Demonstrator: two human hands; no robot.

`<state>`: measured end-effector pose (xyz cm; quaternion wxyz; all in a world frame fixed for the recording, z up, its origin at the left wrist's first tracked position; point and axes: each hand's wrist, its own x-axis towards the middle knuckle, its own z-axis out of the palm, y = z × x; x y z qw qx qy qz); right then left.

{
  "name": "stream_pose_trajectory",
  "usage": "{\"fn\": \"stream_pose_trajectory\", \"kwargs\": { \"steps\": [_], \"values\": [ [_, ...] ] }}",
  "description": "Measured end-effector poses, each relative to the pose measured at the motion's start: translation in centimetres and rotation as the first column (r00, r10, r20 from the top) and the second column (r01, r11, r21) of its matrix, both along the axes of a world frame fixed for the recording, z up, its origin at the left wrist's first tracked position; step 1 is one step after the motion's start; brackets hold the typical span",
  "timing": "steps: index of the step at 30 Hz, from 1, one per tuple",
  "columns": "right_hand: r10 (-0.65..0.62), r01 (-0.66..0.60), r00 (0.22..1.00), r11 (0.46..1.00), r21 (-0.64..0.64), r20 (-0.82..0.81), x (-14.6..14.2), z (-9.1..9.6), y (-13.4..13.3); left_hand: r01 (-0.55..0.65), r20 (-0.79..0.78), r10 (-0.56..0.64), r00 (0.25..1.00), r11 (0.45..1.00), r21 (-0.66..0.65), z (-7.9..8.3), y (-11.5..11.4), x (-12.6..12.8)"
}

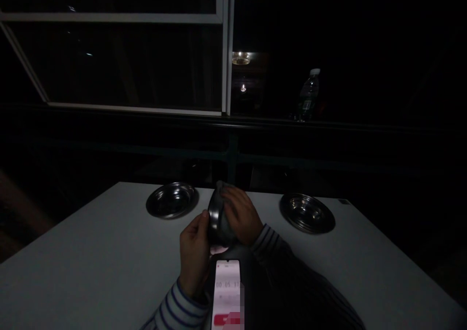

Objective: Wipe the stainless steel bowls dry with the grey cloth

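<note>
A shiny metal dish (pixel 215 216) is held up on its edge above the white table, in the middle of the view. Its rim is pinched by my left hand (pixel 195 252), thumb against the near side. Pressed over the dish's right face is my right hand (pixel 242 215), which has a dark grey cloth (pixel 226 225) under its fingers. Much of the dish is hidden by the cloth and fingers. Just below lies a phone (pixel 226 291) with a lit timer screen.
One round metal dish (pixel 172 200) rests on the white table (pixel 109 252) at the left, another metal dish (pixel 307 213) at the right. Beyond the table stand a window frame (pixel 226 47) and a clear plastic bottle (pixel 309 96) on a dark ledge. The room is very dim.
</note>
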<state>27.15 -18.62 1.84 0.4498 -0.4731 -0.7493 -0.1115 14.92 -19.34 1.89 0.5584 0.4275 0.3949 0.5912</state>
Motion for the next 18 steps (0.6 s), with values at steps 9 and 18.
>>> {"fn": "stream_pose_trajectory", "kwargs": {
  "steps": [9, 18],
  "values": [
    [0.022, -0.023, 0.999, 1.000, -0.022, -0.043, -1.0, 0.0, -0.4, -0.121, -0.191, 0.140, 0.972, 0.987, 0.109, 0.2, 0.1, -0.3],
    [0.025, -0.169, 0.899, 0.941, -0.294, -0.437, 1.8, 0.3, 3.2, -0.111, -0.108, 0.118, 0.987, 0.991, 0.077, 0.3, -0.1, -1.4]
  ]
}}
